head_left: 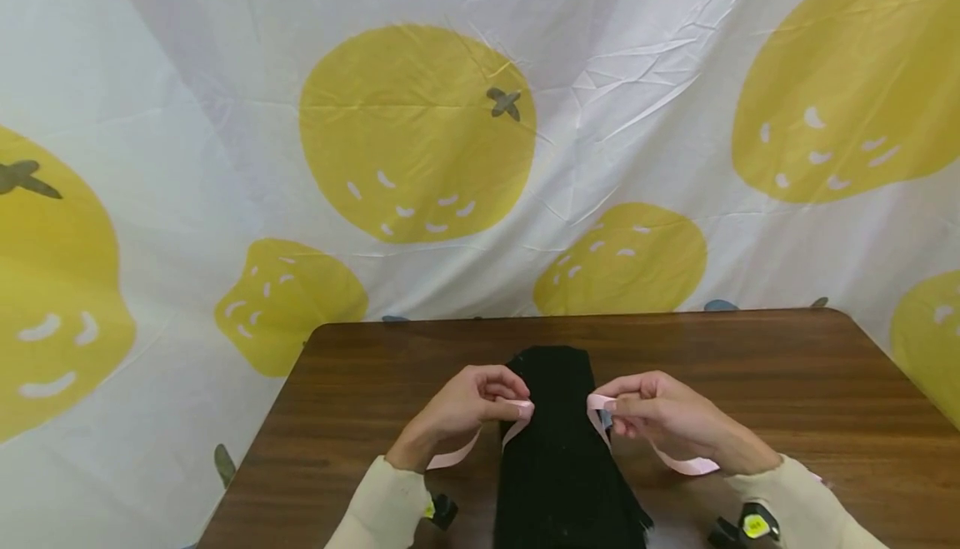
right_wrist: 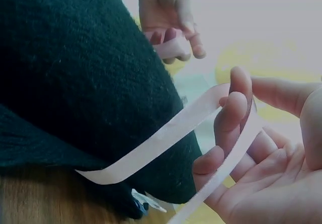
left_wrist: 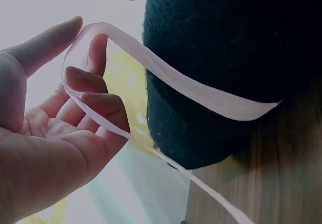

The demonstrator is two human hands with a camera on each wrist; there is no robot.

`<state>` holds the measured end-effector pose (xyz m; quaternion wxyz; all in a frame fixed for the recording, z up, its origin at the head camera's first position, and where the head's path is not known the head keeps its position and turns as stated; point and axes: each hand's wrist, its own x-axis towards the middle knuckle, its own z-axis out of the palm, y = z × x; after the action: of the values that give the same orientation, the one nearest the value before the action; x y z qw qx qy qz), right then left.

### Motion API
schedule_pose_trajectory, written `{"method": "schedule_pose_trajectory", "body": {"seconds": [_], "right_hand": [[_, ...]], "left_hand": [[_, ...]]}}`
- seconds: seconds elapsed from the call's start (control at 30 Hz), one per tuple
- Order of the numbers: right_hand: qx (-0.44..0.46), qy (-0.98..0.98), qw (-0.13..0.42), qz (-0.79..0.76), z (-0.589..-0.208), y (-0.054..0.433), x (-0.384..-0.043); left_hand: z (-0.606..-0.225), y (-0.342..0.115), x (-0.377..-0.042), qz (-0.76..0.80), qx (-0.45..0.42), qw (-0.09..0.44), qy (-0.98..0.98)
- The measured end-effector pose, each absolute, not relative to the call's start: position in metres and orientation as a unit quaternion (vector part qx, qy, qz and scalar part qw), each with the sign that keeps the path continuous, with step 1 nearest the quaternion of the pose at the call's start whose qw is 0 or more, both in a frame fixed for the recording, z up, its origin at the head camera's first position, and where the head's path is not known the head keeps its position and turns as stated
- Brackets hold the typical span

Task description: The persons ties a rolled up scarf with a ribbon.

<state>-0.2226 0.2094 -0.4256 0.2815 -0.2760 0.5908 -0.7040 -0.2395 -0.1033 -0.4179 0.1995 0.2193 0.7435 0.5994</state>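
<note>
A folded black knitted cloth [head_left: 558,449] lies lengthwise on the table, bulky in both wrist views. Pink ribbon [left_wrist: 186,88] comes out from under it on both sides. To the left of the cloth my left hand [head_left: 474,406] pinches one length between thumb and fingers, its tail hanging down. On the right, my right hand [head_left: 666,417] holds the other length [right_wrist: 161,138] between thumb and curled fingers, raised at the cloth's side. Both ribbon lengths slant up from the cloth's lower edges to the fingers. A small pale label [right_wrist: 148,201] shows at the cloth's underside.
The brown wooden table [head_left: 390,366] has rounded far corners. Behind it hangs a white curtain [head_left: 420,282] with yellow lemon prints. A ribbon tail [head_left: 690,464] droops below the right hand toward the tabletop. Black wrist devices [head_left: 753,524] sit at both sleeves.
</note>
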Motion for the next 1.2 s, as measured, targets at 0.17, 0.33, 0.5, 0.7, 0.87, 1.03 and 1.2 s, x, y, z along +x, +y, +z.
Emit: {"method": "schedule_pose_trajectory", "body": {"seconds": [0.17, 0.33, 0.5, 0.7, 0.87, 1.03, 1.2], "right_hand": [[-0.274, 0.592, 0.278, -0.705, -0.425, 0.203, -0.222], [-0.276, 0.603, 0.267, -0.700, -0.424, 0.198, -0.220], [-0.288, 0.594, 0.268, -0.702, -0.425, 0.193, -0.219], [-0.300, 0.577, 0.274, -0.709, -0.426, 0.186, -0.219], [-0.284, 0.593, 0.269, -0.704, -0.425, 0.182, -0.217], [-0.264, 0.596, 0.275, -0.707, -0.427, 0.178, -0.217], [-0.246, 0.588, 0.280, -0.718, -0.428, 0.172, -0.216]], "left_hand": [[-0.419, -0.101, -0.240, 0.601, 0.238, 0.206, 0.735], [-0.422, -0.098, -0.239, 0.610, 0.268, 0.209, 0.716], [-0.424, -0.093, -0.235, 0.614, 0.259, 0.192, 0.720], [-0.425, -0.082, -0.233, 0.639, 0.244, 0.202, 0.701], [-0.427, -0.077, -0.233, 0.631, 0.246, 0.187, 0.712], [-0.430, -0.072, -0.233, 0.620, 0.252, 0.184, 0.720], [-0.429, -0.067, -0.232, 0.605, 0.259, 0.170, 0.733]]}}
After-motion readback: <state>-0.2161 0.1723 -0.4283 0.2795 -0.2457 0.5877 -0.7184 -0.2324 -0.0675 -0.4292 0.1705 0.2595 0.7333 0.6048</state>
